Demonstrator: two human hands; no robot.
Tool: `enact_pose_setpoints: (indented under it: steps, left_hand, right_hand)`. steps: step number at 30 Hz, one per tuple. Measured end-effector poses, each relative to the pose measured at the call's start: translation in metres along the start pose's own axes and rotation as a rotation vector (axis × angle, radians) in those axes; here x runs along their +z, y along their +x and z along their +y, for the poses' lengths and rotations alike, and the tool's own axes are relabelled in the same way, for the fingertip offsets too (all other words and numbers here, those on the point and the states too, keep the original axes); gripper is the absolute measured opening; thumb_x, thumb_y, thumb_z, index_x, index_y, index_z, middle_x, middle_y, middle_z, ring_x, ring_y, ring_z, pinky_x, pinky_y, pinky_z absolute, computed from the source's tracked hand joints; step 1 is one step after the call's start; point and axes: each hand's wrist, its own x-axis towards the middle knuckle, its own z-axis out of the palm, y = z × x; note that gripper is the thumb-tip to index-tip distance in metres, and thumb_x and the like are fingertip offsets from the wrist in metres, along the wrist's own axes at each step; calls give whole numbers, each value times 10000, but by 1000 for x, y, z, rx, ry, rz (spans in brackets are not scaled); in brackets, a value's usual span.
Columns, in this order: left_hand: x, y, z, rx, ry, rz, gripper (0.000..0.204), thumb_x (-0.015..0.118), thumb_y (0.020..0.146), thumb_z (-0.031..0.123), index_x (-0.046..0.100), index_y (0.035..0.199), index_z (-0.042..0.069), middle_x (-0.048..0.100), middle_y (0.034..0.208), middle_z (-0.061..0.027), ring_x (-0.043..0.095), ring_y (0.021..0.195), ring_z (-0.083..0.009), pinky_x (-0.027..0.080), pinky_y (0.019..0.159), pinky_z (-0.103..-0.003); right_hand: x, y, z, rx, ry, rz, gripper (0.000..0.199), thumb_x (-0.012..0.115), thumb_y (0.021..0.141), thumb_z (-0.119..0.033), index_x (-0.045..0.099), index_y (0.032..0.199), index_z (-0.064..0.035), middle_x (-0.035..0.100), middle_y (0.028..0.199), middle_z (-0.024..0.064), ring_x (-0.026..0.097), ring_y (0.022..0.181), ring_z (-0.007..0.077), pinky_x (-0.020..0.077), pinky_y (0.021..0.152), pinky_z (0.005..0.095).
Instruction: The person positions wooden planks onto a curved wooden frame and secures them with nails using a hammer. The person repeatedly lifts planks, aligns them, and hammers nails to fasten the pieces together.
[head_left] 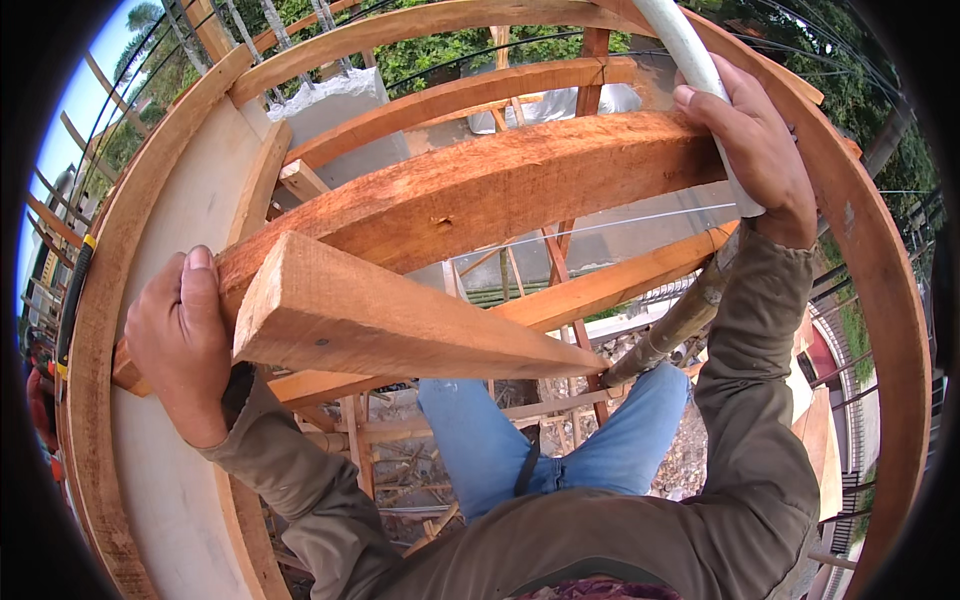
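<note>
A thick reddish wooden beam (480, 185) lies across in front of me. My left hand (185, 340) is closed round its left end, thumb on top and fingers partly hidden. At the beam's right end, my right hand (755, 140) wraps round a white pole (690, 50), its thumb crossing the pole and its tip by the beam's upper corner. Whether this hand also grips the beam I cannot tell. Another squared timber (400, 315) slants below the beam, its near end close to my left hand.
A long timber edge with a pale panel (170, 270) runs along the left. A black-and-yellow tool (76, 300) lies against it. A bamboo pole (680, 310) slopes below my right forearm. Wooden framing (620, 275) crosses above rubble-strewn ground far below. A curved-looking timber (880, 260) borders the right.
</note>
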Motion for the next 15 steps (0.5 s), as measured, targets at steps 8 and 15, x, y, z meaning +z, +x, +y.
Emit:
enact_pose_setpoints:
  steps: [8, 15]
  left_hand:
    - [-1, 1, -2, -5, -24, -26, 472, 515, 1007, 395, 559, 748, 2, 440, 644, -215, 453, 593, -386, 375, 588, -454]
    - [-2, -1, -4, -31, -27, -29, 491, 500, 999, 422, 583, 757, 4, 453, 641, -224, 460, 598, -408, 374, 581, -467]
  right_hand:
    - [2, -2, -3, -31, 49, 8, 383, 620, 955, -285, 593, 1164, 35, 569, 897, 0, 501, 823, 92, 438, 758, 276]
    - [6, 0, 0, -77, 26, 26, 347, 616, 954, -275, 588, 1103, 37, 577, 871, 16, 514, 819, 97, 452, 761, 292]
